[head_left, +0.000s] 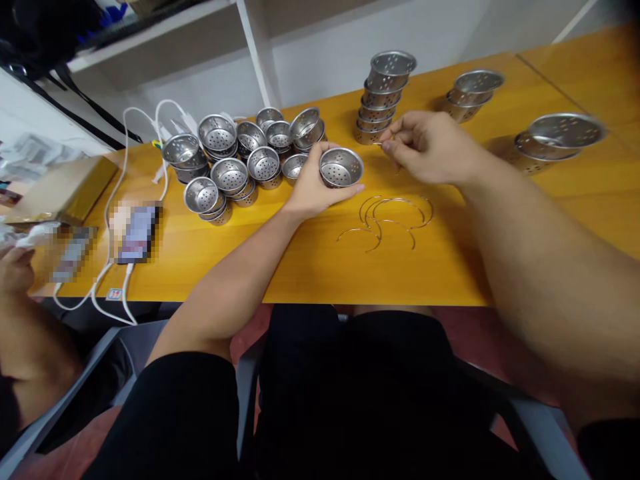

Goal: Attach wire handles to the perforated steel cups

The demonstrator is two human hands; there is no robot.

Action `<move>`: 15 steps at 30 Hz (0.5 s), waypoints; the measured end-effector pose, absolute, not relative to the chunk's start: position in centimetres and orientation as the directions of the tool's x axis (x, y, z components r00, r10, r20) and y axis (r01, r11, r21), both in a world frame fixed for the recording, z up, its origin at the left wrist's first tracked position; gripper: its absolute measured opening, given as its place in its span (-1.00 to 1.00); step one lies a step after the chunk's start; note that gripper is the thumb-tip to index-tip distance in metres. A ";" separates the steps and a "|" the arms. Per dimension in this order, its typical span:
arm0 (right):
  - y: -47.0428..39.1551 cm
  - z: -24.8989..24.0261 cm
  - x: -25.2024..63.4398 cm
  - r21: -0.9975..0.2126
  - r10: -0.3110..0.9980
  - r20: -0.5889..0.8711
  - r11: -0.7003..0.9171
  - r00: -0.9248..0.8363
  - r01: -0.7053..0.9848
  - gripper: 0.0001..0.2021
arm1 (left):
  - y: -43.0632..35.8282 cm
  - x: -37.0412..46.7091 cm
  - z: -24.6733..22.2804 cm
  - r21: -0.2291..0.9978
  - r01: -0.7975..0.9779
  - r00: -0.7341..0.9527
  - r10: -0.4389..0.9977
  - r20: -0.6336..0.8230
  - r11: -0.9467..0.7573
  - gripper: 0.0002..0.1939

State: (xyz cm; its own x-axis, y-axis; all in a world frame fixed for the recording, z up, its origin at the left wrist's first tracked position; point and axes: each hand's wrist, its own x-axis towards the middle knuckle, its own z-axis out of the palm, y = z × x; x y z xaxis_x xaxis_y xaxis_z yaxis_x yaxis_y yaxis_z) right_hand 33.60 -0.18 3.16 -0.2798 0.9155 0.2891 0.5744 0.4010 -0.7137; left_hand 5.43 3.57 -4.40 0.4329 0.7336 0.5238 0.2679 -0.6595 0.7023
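Note:
My left hand (311, 188) is wrapped around a perforated metal cup (342, 168), its open top tilted toward me. To the right, my right hand (431, 148) pinches a thin copper-coloured wire (379, 143), most of which is hidden by the fingers. Several curved wires (395, 200) lie loosely overlapping on the table below both hands. Just behind the right fingertips stands a tall stack of perforated cups (377, 103). More cups (229, 177), many nested in short stacks, crowd together left of my left hand.
The yellow table (320, 273) also bears two cup stacks at the right, one far (470, 97) and one nearer (545, 143). Leftward are a phone (139, 233) on a white cable (107, 200), a second phone-like device (74, 255), a cardboard box (65, 190) and another person's hand (16, 270).

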 end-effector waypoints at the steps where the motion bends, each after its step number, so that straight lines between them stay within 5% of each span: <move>1: -0.3 3.2 33.3 -0.721 0.918 0.283 0.395 -0.278 0.570 -0.82 | 3.6 5.4 -4.4 0.704 0.259 0.439 0.729 0.524 -0.662 -0.03; 6: -1.6 4.3 32.1 -0.739 0.938 0.234 0.342 -0.255 0.580 -0.66 | 3.9 5.5 -4.5 0.711 0.216 0.465 0.711 0.527 -0.669 0.02; 15: -2.7 5.4 31.1 -0.742 0.957 0.197 0.286 -0.212 0.607 -0.40 | 5.0 6.1 -5.6 0.703 0.230 0.464 0.711 0.529 -0.673 -0.27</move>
State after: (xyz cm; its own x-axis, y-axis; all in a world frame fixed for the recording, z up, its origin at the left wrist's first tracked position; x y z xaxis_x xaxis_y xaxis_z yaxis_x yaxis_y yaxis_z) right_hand 31.12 -2.74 5.39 -0.2117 0.9574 0.1966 0.6066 0.2864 -0.7416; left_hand 6.05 5.00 -5.57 0.4641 0.7107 0.5287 0.2299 -0.6730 0.7030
